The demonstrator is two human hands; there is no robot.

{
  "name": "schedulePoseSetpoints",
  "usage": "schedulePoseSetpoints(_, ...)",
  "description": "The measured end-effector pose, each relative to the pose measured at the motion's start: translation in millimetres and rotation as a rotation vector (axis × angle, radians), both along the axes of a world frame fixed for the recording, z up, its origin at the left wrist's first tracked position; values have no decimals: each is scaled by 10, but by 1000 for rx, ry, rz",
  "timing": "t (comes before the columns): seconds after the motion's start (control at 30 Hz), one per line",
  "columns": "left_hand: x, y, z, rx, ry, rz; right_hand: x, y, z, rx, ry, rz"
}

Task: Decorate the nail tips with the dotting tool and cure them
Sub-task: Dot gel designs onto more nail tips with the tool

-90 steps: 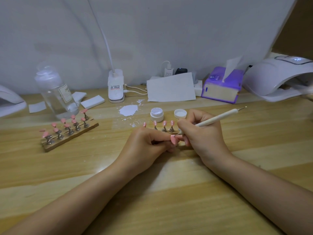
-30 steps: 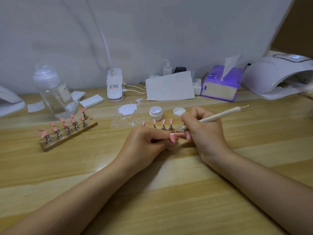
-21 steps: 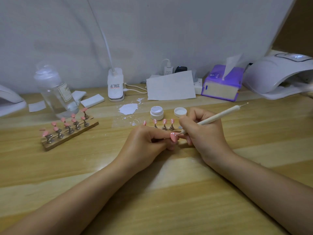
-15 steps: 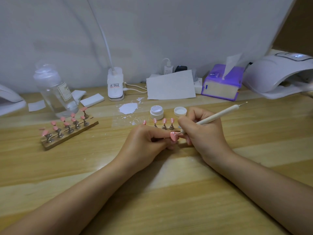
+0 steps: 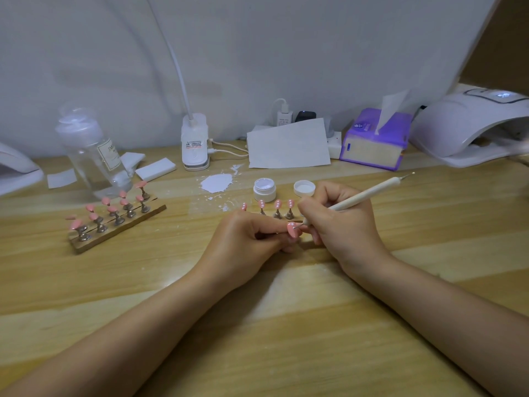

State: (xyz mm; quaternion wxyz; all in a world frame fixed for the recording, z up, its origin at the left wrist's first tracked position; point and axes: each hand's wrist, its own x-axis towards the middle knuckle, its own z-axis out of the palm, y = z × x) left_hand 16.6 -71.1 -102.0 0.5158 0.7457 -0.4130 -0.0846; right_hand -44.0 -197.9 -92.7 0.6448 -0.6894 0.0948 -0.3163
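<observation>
between the hands, a glossy pink nail tip (image 5: 292, 230) pinched by the left hand (image 5: 246, 242), perhaps white-dotted, right hand (image 5: 340, 224) gripping dotting tool (image 5: 357, 197)

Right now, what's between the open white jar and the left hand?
Head view: a short row of pink nail tips on metal stands, already dotted white, sits between the open jar and the left hand.

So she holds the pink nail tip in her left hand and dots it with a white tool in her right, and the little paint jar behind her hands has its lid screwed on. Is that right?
Not quite: the head view shows the jar open, its lid lying beside it. The rest holds: left hand holds the nail tip, right hand the tool.
</observation>
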Motion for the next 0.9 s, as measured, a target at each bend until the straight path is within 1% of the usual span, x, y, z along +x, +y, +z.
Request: schedulePoseSetpoints(0.9,17,-1,-21,-7,-18,-14,-8,24,20,23,27,-27)
